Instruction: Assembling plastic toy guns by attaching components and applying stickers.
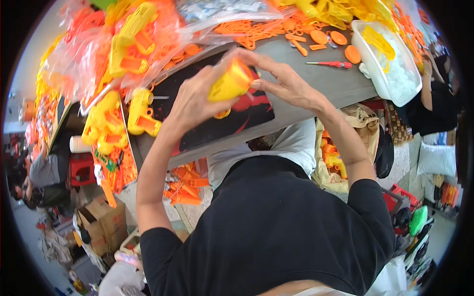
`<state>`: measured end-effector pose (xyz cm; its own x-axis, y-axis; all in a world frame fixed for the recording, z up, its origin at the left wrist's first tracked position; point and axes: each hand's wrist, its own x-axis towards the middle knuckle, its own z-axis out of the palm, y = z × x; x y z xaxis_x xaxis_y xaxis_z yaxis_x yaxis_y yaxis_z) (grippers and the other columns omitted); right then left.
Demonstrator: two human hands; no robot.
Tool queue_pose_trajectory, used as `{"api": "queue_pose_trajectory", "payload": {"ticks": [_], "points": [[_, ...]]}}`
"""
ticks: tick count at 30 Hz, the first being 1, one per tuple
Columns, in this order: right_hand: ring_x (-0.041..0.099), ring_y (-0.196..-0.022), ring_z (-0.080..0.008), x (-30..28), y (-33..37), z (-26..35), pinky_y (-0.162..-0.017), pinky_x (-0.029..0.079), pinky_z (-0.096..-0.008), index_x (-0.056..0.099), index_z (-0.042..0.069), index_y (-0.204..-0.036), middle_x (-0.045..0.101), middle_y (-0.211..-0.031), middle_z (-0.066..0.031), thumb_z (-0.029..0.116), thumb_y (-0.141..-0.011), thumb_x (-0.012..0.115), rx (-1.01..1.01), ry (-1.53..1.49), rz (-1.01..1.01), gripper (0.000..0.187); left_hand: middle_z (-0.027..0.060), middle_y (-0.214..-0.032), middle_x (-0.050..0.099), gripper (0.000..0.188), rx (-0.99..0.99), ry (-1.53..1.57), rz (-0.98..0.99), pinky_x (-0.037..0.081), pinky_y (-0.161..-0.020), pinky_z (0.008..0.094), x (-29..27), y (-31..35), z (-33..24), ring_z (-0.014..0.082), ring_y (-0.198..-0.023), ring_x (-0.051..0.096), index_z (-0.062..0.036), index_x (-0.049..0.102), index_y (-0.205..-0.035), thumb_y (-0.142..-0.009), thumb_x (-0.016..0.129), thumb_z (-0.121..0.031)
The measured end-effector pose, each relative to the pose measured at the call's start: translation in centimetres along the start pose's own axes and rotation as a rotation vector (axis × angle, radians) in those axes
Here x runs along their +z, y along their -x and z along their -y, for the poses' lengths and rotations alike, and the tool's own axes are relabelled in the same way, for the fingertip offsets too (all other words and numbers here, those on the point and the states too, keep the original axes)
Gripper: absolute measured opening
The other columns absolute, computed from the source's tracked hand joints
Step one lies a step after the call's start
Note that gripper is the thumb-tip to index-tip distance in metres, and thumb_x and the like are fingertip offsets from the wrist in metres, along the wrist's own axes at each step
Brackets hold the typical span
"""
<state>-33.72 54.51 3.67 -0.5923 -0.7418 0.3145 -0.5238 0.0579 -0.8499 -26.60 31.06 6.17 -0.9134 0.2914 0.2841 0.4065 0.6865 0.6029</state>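
Note:
Over the dark mat with red patches [259, 112], my left hand [193, 100] is wrapped around a yellow plastic toy body [224, 86]. An orange end piece [240, 73] sits at its upper right and is slightly blurred. My right hand [286, 83] curves over that orange end, thumb and fingers closed on it. Part of the toy body is hidden by my fingers. A yellow gun-shaped toy shell [139, 112] with an orange part lies left of my left hand.
A white tub [363, 47] with clear pieces stands at the right, near a red screwdriver [336, 64] and orange discs [318, 36]. Plastic bags with yellow and orange parts crowd the back left. A bag of yellow toys [335, 160] stands below the table's edge.

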Motion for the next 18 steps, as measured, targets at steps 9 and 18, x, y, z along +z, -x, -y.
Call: {"api": "queue_pose_trajectory", "payload": {"ticks": [9, 18], "points": [[0.063, -0.091, -0.02, 3.7, -1.7, 1.1, -0.085, 0.049, -0.0332, 0.065, -0.005, -0.101, 0.067, -0.097, -0.012, 0.022, -0.101, 0.04, 0.0, -0.281, -0.121, 0.036, 0.0191, -0.109, 0.062, 0.074, 0.145, -0.095, 0.128, 0.056, -0.07, 0.0427, 1.7, 0.9, -1.6, 0.0364, -0.084, 0.067, -0.0128, 0.055, -0.134, -0.065, 0.082, -0.021], [0.063, -0.092, -0.0198, 4.0, -3.7, 1.2, -0.086, 0.049, -0.0327, 0.065, -0.006, -0.098, 0.068, -0.096, -0.0139, 0.025, -0.102, 0.042, 0.075, -0.323, -0.158, 0.038, 0.0183, -0.116, 0.062, 0.076, 0.089, 0.008, 0.028, 0.056, -0.077, 0.0391, 1.0, 0.8, -0.7, 0.0346, -0.094, 0.067, -0.0105, 0.054, -0.136, -0.066, 0.083, -0.018]]}}
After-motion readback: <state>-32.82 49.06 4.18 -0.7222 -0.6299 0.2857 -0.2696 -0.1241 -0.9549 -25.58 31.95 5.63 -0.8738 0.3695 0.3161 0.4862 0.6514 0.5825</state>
